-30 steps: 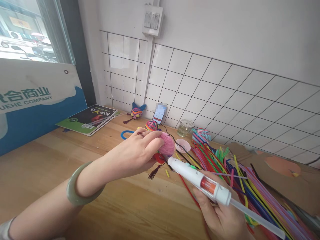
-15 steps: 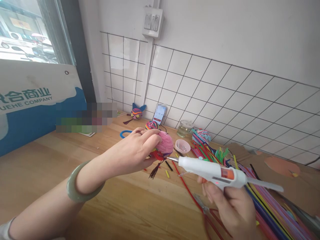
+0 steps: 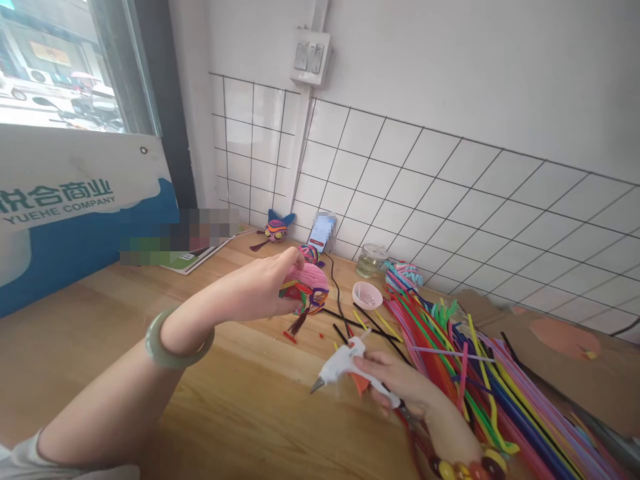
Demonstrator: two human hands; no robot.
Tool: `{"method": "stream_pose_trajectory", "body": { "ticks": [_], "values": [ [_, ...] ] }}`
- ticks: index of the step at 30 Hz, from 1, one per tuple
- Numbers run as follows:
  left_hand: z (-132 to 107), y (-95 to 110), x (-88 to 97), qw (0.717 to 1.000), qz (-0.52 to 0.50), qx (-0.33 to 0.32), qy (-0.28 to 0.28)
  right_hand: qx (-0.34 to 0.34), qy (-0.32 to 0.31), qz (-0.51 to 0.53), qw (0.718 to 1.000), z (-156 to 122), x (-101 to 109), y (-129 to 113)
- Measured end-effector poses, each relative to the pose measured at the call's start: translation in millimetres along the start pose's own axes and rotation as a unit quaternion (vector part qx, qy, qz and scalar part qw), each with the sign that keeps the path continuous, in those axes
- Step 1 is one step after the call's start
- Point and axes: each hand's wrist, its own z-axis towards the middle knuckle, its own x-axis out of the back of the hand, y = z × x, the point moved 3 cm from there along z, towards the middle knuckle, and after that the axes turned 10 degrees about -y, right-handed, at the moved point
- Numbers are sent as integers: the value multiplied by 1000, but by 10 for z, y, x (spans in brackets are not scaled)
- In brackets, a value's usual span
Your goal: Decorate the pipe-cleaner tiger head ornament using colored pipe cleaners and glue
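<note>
My left hand (image 3: 280, 280) is closed around a pink fuzzy craft piece (image 3: 309, 275) with multicoloured strips and a dark tassel hanging below it. The fingers hide part of this piece. Lower and to the right, my right hand (image 3: 387, 377) grips a white hot glue gun (image 3: 343, 363), its metal nozzle pointing down-left over the table and apart from the craft piece. Behind the left hand sits a small multicoloured ball (image 3: 309, 253). Red-handled scissors (image 3: 413, 427) lie partly hidden beneath my right arm.
Many coloured pipe cleaners (image 3: 500, 393) spread across the right side. A pink bowl (image 3: 367, 296) of small bits and a glass jar (image 3: 371, 261) stand toward the wall. Near them are a propped phone (image 3: 321, 235) and a blue-eared craft head (image 3: 277, 228). Cardboard (image 3: 565, 373) lies far right.
The glue gun has moved away from the craft piece, down and left, and its nozzle has swung downward. My left hand has turned the piece, showing more of its coloured strips.
</note>
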Motion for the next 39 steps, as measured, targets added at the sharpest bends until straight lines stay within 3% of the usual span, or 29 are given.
{"method": "stream_pose_trajectory", "body": {
  "ticks": [4, 7, 9, 10, 12, 14, 16, 17, 21, 28, 39],
  "values": [
    [-21, 41, 3, 1000, 3, -10, -13, -3, 46, -115, 992, 113, -95, 4],
    [-58, 143, -2, 999, 29, -21, -15, 58, 161, -197, 965, -36, -91, -195],
    [-92, 234, -12, 998, 45, -31, -12, 117, 246, -234, 933, -201, -146, -407],
    [-110, 280, -18, 998, 54, -37, -7, 158, 293, -253, 909, -290, -202, -532],
    [-141, 366, -41, 996, 76, -48, -6, 330, 403, -347, 780, -500, -399, -834],
    [-162, 433, -71, 994, 94, -61, -5, 416, 429, -419, 684, -614, -619, -1049],
    [-172, 474, -103, 991, 108, -72, -6, 448, 440, -457, 630, -655, -762, -1185],
    [-175, 488, -118, 990, 116, -78, -6, 452, 443, -468, 617, -656, -799, -1227],
    [-184, 513, -165, 986, 138, -90, -11, 450, 450, -491, 595, -612, -805, -1266],
    [-195, 569, -195, 978, 181, -102, -17, 457, 446, -501, 583, -570, -770, -1214],
    [-196, 598, -213, 967, 222, -125, 3, 459, 433, -487, 603, -527, -736, -1159]
  ]
}}
